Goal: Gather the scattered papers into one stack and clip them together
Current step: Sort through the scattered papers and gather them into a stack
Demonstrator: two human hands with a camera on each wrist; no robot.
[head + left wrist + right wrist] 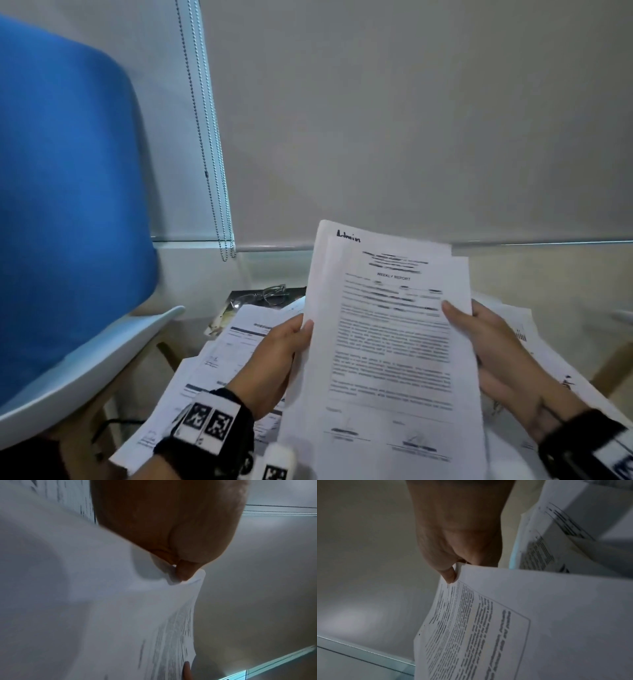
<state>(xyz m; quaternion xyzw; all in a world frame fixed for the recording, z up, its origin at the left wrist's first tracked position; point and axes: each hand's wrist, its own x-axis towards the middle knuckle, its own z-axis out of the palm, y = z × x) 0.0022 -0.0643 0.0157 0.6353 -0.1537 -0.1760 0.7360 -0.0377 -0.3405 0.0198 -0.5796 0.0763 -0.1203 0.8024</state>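
Held stack [387, 342]: several printed sheets are held upright, above the loose papers [219, 346] lying scattered on the surface below.
Left hand [274, 363]: the left edge is gripped, thumb on the front.
Right hand [493, 353]: the right edge is pinched, thumb on the front, fingers behind.
Alignment: the top edges are seen stepped, so the sheets are not yet squared.
Advice: the grip should probably be loosened a little and the bottom edge tapped down, so the sheets slide level.
Clip: none is seen; only glasses [270, 294] lie beyond the papers.
Risk: the loose sheets may be forgotten before clipping.
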